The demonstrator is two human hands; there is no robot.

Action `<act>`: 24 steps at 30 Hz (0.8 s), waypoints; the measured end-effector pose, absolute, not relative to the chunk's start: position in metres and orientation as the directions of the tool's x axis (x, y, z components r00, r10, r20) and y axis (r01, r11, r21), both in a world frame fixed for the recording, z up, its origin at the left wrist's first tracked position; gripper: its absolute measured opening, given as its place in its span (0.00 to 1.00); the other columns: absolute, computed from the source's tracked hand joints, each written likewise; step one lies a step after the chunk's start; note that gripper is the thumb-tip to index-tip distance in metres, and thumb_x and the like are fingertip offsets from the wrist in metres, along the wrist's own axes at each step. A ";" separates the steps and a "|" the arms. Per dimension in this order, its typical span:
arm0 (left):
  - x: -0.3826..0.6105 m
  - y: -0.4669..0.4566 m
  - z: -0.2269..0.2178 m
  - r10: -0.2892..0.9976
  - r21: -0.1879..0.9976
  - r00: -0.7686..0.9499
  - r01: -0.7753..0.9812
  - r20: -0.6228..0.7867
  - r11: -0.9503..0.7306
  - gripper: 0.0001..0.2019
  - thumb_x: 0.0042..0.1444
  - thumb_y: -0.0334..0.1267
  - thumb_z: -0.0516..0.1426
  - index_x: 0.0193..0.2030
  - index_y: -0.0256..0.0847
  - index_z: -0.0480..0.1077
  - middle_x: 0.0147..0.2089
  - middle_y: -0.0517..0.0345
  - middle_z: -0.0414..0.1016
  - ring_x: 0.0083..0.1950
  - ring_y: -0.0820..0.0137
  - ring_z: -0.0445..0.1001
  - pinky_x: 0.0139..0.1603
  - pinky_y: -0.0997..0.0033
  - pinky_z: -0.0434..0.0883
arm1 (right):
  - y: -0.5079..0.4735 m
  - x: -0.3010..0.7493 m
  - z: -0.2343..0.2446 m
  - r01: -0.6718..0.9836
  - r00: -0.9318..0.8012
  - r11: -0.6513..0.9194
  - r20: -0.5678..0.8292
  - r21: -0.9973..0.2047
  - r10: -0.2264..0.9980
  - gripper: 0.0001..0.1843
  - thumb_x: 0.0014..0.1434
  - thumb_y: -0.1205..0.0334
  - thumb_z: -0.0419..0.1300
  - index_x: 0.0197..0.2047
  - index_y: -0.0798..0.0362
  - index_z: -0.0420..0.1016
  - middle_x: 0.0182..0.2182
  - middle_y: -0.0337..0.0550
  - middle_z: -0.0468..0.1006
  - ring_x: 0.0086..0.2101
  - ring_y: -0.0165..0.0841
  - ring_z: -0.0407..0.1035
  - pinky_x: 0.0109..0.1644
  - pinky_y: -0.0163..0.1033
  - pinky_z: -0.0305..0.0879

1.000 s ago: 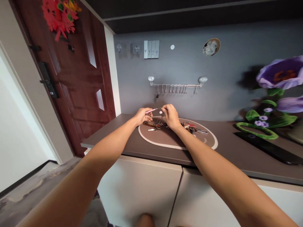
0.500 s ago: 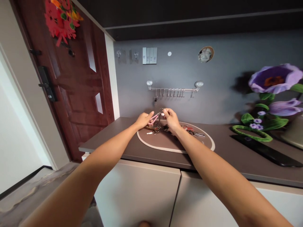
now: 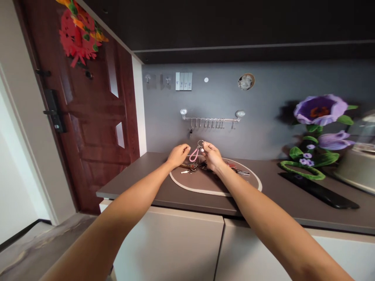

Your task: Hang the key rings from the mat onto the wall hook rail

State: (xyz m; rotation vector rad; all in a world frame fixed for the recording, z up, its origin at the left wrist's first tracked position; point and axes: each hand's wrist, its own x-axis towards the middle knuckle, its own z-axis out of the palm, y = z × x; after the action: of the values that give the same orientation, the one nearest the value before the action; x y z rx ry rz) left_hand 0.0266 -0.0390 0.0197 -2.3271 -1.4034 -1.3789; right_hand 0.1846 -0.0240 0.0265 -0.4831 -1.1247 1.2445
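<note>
My right hand [image 3: 213,157] pinches a keychain by its metal ring, raised over the counter. The keychain's pink loop strap [image 3: 193,155] hangs to the left of the fingers, and a small white charm sits by the fingertips. Just left of the strap is my left hand [image 3: 178,155], fingers curled together, apart from it and with nothing visible in them. Beneath both hands several keys and keychains lie on an oval brown mat [image 3: 202,186], among them a loose silver key [image 3: 184,172]. My right hand hides part of this pile.
A clear hook rail [image 3: 212,120] is fixed to the grey wall, with a small dark key set [image 3: 191,132] on its left hook. Purple fabric flowers [image 3: 320,111] and a long black object [image 3: 319,191] stand at right. A dark shelf [image 3: 234,27] overhangs; a red-brown door [image 3: 96,144] is left.
My left hand has let go of the pink strap and moved slightly off it. The strap now hangs from the ring in my right hand. The view has tilted up a little.
</note>
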 end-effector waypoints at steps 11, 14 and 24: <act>0.022 -0.035 0.019 0.664 0.299 0.125 0.820 0.737 -0.487 0.14 0.59 0.38 0.43 0.33 0.40 0.68 0.33 0.56 0.72 0.35 0.70 0.68 0.37 0.73 0.61 | -0.028 0.174 0.048 -0.470 0.010 0.216 0.239 -0.856 0.971 0.06 0.49 0.61 0.59 0.27 0.53 0.66 0.17 0.32 0.66 0.19 0.23 0.61 0.27 0.30 0.62; 0.019 -0.035 0.020 0.655 0.297 0.106 0.829 0.748 -0.474 0.14 0.59 0.38 0.43 0.32 0.40 0.68 0.32 0.55 0.72 0.35 0.70 0.68 0.37 0.73 0.61 | -0.022 0.166 0.059 -0.468 0.040 0.228 0.237 -0.854 0.971 0.06 0.51 0.62 0.57 0.27 0.53 0.65 0.17 0.32 0.66 0.18 0.22 0.61 0.26 0.30 0.63; 0.014 -0.033 0.022 0.659 0.312 0.061 0.846 0.749 -0.433 0.14 0.59 0.38 0.43 0.32 0.40 0.67 0.31 0.55 0.72 0.34 0.70 0.68 0.36 0.73 0.60 | 0.008 0.133 0.099 -0.474 0.167 0.267 0.212 -0.839 0.963 0.11 0.56 0.64 0.52 0.23 0.53 0.60 0.11 0.30 0.59 0.13 0.22 0.56 0.19 0.29 0.59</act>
State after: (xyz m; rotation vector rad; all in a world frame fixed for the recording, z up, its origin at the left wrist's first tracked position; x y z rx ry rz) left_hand 0.0139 -0.0326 0.0218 -2.1247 -1.5385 -1.3074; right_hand 0.1330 0.0082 0.0993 -0.7047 -0.8632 1.1526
